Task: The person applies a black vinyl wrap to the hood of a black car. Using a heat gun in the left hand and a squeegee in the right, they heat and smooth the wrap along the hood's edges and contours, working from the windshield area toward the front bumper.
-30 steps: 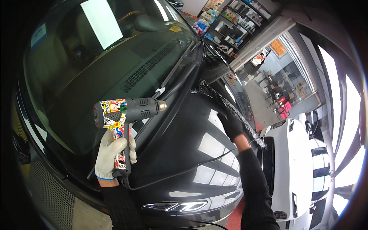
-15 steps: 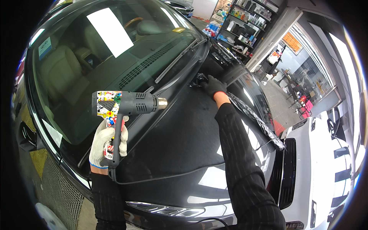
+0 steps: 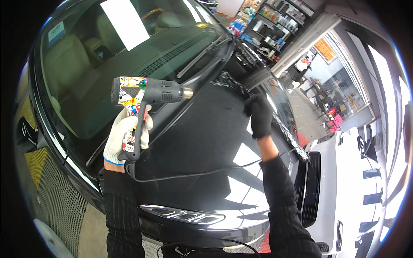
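My left hand (image 3: 124, 135), in a white knit glove with a blue cuff, is wrapped round the handle of a grey heat gun (image 3: 161, 91) covered in colourful stickers. Its metal nozzle points right, above the dark car hood (image 3: 202, 137). My right hand (image 3: 260, 115), in a black glove, is closed over the hood's far right part, its fingers curled. Whatever they hold, if anything, is hidden. Close by, crumpled shiny black film (image 3: 230, 81) runs along the hood's far edge, passing behind this hand and on toward the right.
The heat gun's cord (image 3: 193, 174) trails across the hood. A windshield (image 3: 94, 81) with a white sheet (image 3: 124, 23) rises at left. To the right stands a white car (image 3: 329, 185) close to the hood. Shelves (image 3: 275, 26) full of bottles stand at the back.
My right hand has come nearer and slightly right, away from the crumpled film at the hood's far corner. The heat gun sits higher in view, still in my left hand.
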{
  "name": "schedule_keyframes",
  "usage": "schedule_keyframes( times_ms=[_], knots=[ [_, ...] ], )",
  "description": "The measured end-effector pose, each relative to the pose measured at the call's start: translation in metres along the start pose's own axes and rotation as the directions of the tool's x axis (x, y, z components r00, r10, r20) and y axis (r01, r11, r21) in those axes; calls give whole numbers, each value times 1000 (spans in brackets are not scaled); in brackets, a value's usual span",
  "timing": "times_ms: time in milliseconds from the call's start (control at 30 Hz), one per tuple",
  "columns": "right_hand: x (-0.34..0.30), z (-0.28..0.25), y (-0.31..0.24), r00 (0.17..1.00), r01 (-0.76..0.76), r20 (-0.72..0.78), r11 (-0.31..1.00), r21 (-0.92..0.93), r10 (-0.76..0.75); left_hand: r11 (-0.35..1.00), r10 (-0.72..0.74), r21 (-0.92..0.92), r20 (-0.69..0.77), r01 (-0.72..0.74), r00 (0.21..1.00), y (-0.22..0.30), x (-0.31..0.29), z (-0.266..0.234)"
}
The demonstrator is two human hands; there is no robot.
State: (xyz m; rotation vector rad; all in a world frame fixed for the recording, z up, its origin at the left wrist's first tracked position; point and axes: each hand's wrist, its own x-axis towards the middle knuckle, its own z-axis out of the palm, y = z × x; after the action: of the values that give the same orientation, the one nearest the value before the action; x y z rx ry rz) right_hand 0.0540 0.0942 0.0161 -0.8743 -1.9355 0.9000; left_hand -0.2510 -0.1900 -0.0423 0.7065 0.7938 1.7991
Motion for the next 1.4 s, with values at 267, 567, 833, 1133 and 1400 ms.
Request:
schedule_keyframes(
  times_ms=[267,567,833,1133,1400],
  knots=[
    [-222,-60,-198,732,651,129,743,155,-669,999,45,30,25,-45,999,-3,3,-3],
    [-267,-169,-183,735,666,182,746,-10,-654,996,46,74,-58,-41,997,-3,-56,48],
    [-211,-183,-51,972,202,127,979,-19,-198,922,253,354,-247,-156,935,-38,-131,174],
    [-62,-133,113,987,94,160,869,-486,-17,962,258,182,-375,-202,890,-109,-127,256],
    [51,-66,139,982,112,188,728,-676,23,942,333,192,-405,-277,852,-133,-88,245]
  ],
)
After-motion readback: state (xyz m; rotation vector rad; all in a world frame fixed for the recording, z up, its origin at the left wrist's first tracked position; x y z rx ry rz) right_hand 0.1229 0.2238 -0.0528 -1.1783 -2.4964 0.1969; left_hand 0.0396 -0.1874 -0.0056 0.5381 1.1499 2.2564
